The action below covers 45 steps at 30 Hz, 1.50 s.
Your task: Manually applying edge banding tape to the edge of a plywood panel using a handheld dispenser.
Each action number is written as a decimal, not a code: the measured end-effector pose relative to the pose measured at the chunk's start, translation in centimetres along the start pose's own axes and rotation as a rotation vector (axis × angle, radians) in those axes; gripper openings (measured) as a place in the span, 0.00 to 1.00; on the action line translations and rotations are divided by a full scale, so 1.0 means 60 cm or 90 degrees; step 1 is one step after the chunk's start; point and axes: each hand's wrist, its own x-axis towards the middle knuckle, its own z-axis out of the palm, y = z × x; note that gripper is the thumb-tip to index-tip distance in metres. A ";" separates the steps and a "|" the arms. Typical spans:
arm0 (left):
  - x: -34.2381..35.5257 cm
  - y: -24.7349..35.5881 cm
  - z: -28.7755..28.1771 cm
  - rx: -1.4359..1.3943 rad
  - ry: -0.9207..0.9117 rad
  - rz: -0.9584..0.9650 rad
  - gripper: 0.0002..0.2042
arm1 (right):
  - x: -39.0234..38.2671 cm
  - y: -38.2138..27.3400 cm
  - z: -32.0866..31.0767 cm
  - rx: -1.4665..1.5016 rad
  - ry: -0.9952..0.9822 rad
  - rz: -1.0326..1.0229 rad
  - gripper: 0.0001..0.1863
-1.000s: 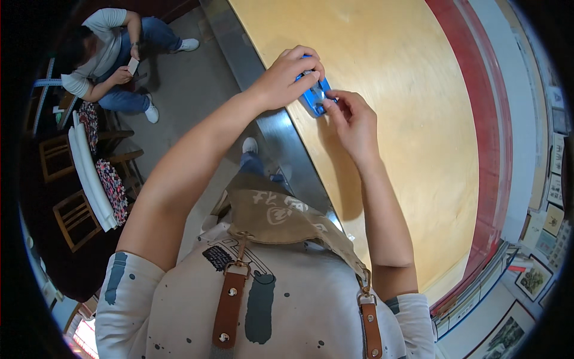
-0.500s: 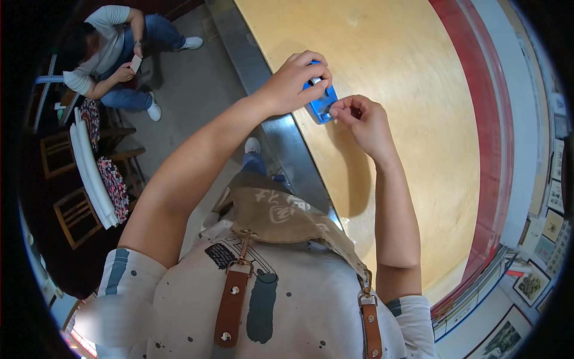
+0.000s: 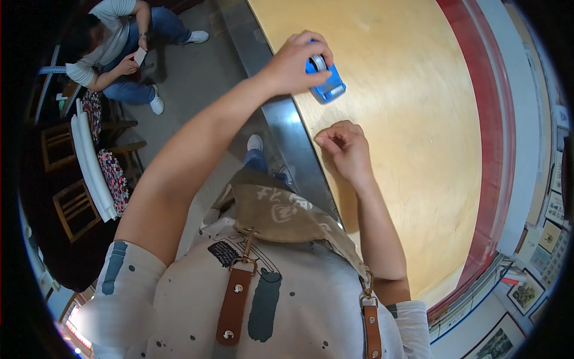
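My left hand (image 3: 296, 64) is wrapped round a blue tape dispenser (image 3: 332, 88), near the left edge of the wooden tabletop (image 3: 412, 119). A round roll with a dark and pale ring shows between its fingers. Closer to me, my right hand (image 3: 348, 148) is closed in a pinch, thumb against fingertips, above the tabletop and apart from the dispenser. Whatever sits in that pinch is too small or too clear to make out.
A grey metal strip (image 3: 287, 119) runs along the tabletop's left edge; a red border (image 3: 472, 78) curves along its right. Beyond the floor at left, a seated person (image 3: 116, 51) holds a small pale object. Wooden chairs (image 3: 78, 206) stand nearby.
My right hand has come away from the dispenser's end, toward me, its fingers still pinched. My left hand has moved slightly away from me with the dispenser.
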 end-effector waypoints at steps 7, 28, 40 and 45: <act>0.020 -0.022 -0.032 0.013 -0.034 -0.013 0.11 | 0.020 0.003 0.022 -0.080 0.047 -0.043 0.04; 0.024 -0.030 -0.041 -0.061 -0.046 -0.004 0.08 | 0.182 -0.053 -0.050 0.098 -0.054 0.102 0.06; 0.020 -0.028 -0.040 -0.038 -0.028 -0.006 0.12 | 0.140 -0.020 -0.027 0.023 0.085 0.168 0.06; 0.033 -0.056 -0.050 -0.037 -0.010 0.024 0.12 | 0.115 -0.026 0.012 0.157 0.009 0.085 0.02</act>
